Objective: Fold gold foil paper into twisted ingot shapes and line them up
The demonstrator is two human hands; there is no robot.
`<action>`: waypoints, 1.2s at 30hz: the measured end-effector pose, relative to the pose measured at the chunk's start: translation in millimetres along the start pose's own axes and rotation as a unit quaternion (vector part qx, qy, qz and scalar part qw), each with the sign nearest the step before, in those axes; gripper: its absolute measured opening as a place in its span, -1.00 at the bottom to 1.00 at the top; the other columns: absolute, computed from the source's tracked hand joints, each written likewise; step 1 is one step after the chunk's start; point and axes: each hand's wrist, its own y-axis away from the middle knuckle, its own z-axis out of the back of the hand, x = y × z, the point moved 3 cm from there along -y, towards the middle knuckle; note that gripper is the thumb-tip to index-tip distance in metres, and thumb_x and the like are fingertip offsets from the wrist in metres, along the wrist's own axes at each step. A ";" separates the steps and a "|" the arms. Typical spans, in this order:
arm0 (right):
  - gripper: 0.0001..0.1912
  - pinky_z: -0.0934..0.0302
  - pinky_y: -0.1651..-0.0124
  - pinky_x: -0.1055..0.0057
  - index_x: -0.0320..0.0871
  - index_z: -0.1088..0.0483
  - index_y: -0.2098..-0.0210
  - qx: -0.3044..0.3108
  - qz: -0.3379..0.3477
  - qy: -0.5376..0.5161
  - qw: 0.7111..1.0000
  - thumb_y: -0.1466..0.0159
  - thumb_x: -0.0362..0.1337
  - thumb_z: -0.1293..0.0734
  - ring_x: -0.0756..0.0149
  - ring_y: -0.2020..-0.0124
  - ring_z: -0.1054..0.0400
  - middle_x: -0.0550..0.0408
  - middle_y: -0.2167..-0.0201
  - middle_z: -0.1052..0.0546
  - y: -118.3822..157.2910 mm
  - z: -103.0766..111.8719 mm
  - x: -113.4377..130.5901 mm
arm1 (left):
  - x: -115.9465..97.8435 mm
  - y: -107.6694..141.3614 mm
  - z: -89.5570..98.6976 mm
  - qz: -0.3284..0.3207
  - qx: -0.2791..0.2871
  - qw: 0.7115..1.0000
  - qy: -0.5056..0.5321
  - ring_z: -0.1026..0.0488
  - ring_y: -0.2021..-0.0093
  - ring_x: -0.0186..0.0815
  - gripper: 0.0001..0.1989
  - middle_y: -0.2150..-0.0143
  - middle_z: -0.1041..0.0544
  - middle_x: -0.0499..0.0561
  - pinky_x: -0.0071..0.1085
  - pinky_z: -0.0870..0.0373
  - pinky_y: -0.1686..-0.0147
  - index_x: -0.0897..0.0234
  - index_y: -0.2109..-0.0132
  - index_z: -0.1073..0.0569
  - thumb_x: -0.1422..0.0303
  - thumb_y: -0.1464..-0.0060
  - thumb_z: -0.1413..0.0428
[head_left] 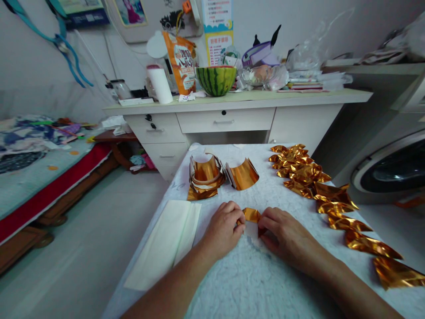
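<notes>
Between my two hands a small strip of gold foil paper [251,215] is held just above the cloth-covered table. My left hand [226,221] pinches its left end, and my right hand [277,228] pinches the right end. Beyond my hands lie a curled stack of gold foil sheets [206,172] and a smaller curled stack of foil [244,174]. To the left of my left hand rest pale, flat paper sheets [166,243]. Along the table's right side runs a row of folded gold foil pieces [335,208], several overlapping at the far end.
Behind the table stands a white desk [226,119] carrying a halved watermelon [216,80], an orange snack pouch [181,62], a white paper roll [160,84] and plastic bags. A front-loading washing machine [375,173] is at the right. At the left is a bed [49,173].
</notes>
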 end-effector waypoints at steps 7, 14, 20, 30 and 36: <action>-0.89 -0.13 0.24 0.34 -0.16 -0.44 0.35 -0.013 0.052 0.063 0.997 -0.26 -0.41 -0.27 0.26 0.32 -0.29 0.03 0.34 -0.44 -0.5 -4.6 3.2 | 0.0 3.0 -0.6 -0.010 0.006 1.000 -0.007 -0.32 0.10 -0.25 -0.86 0.20 -0.41 -0.04 -0.32 -0.28 0.09 0.23 0.32 -0.39 0.57 -0.01 -0.10; -0.86 -0.13 0.29 0.37 -0.15 -0.39 0.37 -0.018 0.048 0.042 0.998 -0.26 -0.46 -0.23 0.27 0.33 -0.29 0.04 0.37 -0.44 -0.3 -0.8 -0.2 | -5.5 5.4 5.2 -0.027 0.015 1.000 -0.006 -0.33 0.10 -0.26 -0.79 0.19 -0.45 -0.06 -0.33 -0.28 0.06 0.22 0.26 -0.40 0.59 0.05 -0.09; -0.81 -0.17 0.26 0.41 -0.14 -0.35 0.33 -0.030 0.022 -0.015 0.999 -0.26 -0.50 -0.17 0.29 0.31 -0.31 0.05 0.35 -0.43 -0.4 4.4 -5.0 | -10.2 9.2 7.0 -0.033 0.029 0.999 -0.030 -0.35 0.10 -0.22 -0.77 0.17 -0.49 -0.04 -0.30 -0.28 0.05 0.22 0.22 -0.43 0.51 0.08 -0.19; -0.83 -0.19 0.22 0.36 -0.15 -0.38 0.32 -0.024 -0.012 -0.012 1.000 -0.14 -0.51 -0.27 0.24 0.28 -0.30 0.03 0.33 -0.42 -1.0 5.5 -4.6 | -9.0 7.6 1.9 -0.057 0.019 0.995 -0.076 -0.39 0.20 -0.26 -0.89 0.27 -0.52 -0.03 -0.33 -0.29 0.15 0.24 0.28 -0.46 0.51 -0.17 -0.07; -0.82 -0.20 0.23 0.37 -0.14 -0.44 0.36 -0.013 -0.005 -0.033 0.999 -0.30 -0.41 -0.22 0.26 0.31 -0.32 0.04 0.37 -0.44 -1.5 4.4 -8.0 | -12.1 11.0 3.2 -0.053 0.027 0.994 -0.091 -0.37 0.22 -0.27 -0.89 0.31 -0.48 -0.04 -0.35 -0.29 0.20 0.24 0.29 -0.44 0.51 -0.17 -0.06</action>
